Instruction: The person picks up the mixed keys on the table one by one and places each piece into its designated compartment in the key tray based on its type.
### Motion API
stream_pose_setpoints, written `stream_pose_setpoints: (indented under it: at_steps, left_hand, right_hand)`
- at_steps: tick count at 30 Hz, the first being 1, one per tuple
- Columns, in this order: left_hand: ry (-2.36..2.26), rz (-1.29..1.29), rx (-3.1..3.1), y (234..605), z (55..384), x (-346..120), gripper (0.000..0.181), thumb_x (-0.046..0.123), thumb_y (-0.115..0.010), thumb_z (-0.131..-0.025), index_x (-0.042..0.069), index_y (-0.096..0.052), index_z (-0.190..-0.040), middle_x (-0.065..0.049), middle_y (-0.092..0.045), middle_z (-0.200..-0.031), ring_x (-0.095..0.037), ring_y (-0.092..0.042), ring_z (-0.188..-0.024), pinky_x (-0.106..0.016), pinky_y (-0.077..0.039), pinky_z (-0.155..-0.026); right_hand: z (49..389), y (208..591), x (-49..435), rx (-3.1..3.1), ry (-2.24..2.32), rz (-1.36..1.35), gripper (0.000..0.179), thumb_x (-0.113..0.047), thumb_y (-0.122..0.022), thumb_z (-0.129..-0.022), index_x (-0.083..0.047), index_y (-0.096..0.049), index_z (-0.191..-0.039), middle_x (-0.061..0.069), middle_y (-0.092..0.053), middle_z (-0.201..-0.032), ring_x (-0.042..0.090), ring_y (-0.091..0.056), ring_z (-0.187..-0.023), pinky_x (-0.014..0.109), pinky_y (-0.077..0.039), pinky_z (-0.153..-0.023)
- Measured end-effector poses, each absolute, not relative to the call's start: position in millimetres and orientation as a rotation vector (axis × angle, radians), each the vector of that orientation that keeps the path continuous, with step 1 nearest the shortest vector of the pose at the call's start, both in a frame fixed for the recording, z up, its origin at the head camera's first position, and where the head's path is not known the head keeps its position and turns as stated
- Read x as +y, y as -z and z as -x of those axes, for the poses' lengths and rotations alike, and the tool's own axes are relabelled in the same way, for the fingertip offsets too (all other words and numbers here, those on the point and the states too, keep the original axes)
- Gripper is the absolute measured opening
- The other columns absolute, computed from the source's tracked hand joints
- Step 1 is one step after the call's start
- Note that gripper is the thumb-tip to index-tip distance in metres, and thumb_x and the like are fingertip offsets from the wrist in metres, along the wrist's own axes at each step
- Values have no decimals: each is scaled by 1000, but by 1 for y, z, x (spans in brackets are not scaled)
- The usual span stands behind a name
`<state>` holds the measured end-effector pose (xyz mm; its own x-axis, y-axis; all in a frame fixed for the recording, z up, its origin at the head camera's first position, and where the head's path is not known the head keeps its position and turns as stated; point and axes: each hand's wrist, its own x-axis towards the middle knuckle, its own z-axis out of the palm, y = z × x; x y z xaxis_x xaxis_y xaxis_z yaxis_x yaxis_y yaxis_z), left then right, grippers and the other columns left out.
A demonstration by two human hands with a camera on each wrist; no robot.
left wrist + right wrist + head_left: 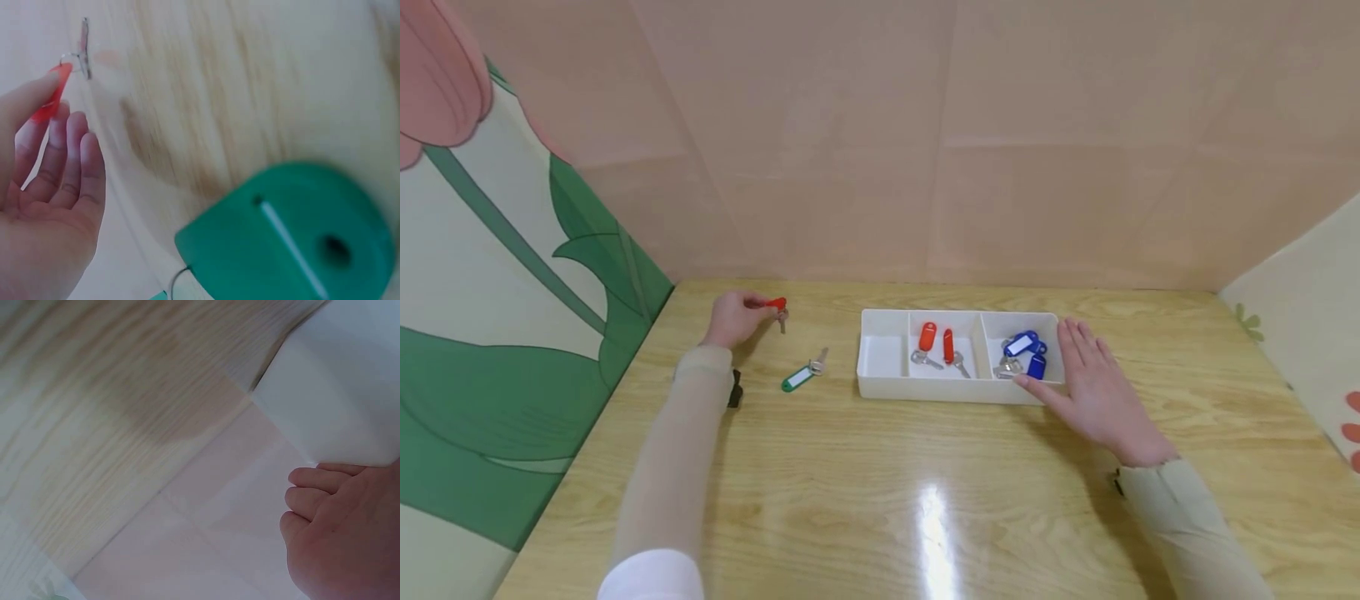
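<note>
In the head view my left hand (737,318) pinches a red key tag (777,302) between thumb and fingers, above the table's left side. From the tag's ring hangs a key (85,49), seen in the left wrist view. A green key tag (798,378) with its key lies on the table, between that hand and a white three-compartment tray (947,389). My right hand (1099,400) rests at the tray's right end, fingers straight along the outer wall and thumb over the front rim. Two red key tags (928,336) with keys lie in the middle compartment, and several blue key tags (1020,343) in the right one.
A wood-grain table (850,500) meets a pinkish back wall (880,167). At the left stands a panel (497,375) with painted leaves. A large blurred green plastic piece (294,231) sits close to the left wrist camera; its kind I cannot tell.
</note>
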<state>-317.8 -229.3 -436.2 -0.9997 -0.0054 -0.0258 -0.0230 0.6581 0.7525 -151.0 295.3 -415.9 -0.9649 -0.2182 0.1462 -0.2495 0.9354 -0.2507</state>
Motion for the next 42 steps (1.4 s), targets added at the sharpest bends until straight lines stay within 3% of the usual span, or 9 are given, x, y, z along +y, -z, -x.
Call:
stream_pose_setpoints:
  at_steps: [32, 42]
  left_hand:
    - [-1764, 0, 2875, 418, 302, -204, 26, 19, -78, -93, 1, -71, -110, -13, -71, -106, -24, -66, -97, -32, -56, -85]
    - [-1858, -121, 2898, 410, 295, -194, 22, 18, -81, -90, 2, -72, -103, -10, -71, -97, -21, -66, -86, -27, -56, -74]
  right_hand:
    - [153, 418, 299, -2991, -407, -362, 105, -64, -54, -98, 8, -6, -159, 30, -4, -164, 43, 2, -152, 54, 3, -121]
    - [154, 419, 299, -2987, -414, -362, 106, -64, -55, -97, 7, -6, -159, 31, -8, -163, 42, 4, -152, 54, 4, -121]
